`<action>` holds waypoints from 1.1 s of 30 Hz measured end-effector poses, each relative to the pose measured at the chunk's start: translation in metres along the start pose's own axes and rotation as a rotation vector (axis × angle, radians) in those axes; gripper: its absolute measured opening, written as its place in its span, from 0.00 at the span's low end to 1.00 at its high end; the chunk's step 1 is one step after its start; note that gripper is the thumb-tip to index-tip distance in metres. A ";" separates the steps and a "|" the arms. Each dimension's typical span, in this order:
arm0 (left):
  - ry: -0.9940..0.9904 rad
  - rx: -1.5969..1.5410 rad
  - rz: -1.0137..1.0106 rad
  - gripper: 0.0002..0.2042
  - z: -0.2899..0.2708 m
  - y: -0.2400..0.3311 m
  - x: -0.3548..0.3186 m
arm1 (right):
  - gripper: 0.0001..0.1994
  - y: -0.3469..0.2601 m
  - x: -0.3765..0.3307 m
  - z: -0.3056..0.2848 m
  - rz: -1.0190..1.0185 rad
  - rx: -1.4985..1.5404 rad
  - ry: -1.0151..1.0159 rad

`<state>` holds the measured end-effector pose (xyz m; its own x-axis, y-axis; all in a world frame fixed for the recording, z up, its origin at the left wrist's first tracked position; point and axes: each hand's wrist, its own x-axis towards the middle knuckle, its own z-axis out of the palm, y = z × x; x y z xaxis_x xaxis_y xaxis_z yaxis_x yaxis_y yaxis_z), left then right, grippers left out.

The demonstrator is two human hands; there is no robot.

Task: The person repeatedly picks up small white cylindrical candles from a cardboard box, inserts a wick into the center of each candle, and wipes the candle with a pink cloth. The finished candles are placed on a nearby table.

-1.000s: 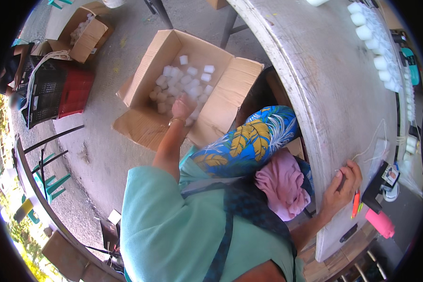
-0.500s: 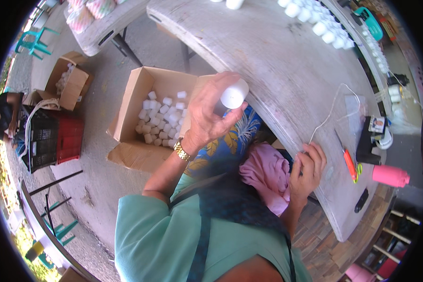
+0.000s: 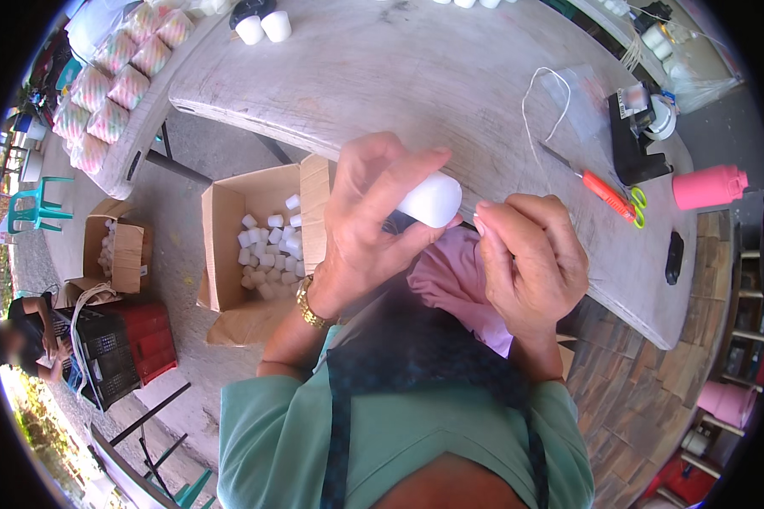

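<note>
My left hand (image 3: 369,216) holds a short white candle (image 3: 433,200) between thumb and fingers, tilted on its side above the table edge. Just right of it, my right hand (image 3: 530,259) is closed in a pinch, fingertips close to the candle but apart from it. A thin white string (image 3: 525,106) curves over the table and runs down behind the right hand; a small pale tip shows at the pinch. Below and left of my left hand, an open cardboard box (image 3: 221,246) holds many similar white candles (image 3: 272,254).
On the grey table (image 3: 382,93) lie an orange-handled knife (image 3: 607,195), green-handled scissors (image 3: 638,208), a black tape dispenser (image 3: 632,140) and a pink bottle (image 3: 709,187). Two white candles (image 3: 263,28) stand far left. Wrapped packs (image 3: 110,119) cover another table. A person (image 3: 30,339) sits by crates (image 3: 119,348).
My view has shifted. My left hand has turned the candle from its round face to its side. My right hand has risen from the table edge toward the candle.
</note>
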<state>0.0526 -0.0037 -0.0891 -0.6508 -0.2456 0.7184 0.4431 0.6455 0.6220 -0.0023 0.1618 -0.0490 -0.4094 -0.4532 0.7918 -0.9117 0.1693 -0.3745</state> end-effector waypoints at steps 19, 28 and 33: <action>0.030 -1.523 -0.908 0.34 0.013 0.007 -0.005 | 0.09 0.006 -0.003 0.014 0.079 0.151 0.108; 0.054 -1.826 -1.142 0.28 0.014 0.016 -0.002 | 0.08 0.005 -0.003 0.020 0.009 0.055 0.131; -0.009 -1.911 -1.113 0.25 0.011 0.019 -0.002 | 0.06 0.003 -0.004 0.024 0.043 0.074 0.125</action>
<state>0.0553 0.0172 -0.0828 -0.9942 0.1013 -0.0373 -0.1055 -0.9849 0.1369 -0.0025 0.1431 -0.0649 -0.4539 -0.3335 0.8263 -0.8897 0.1191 -0.4407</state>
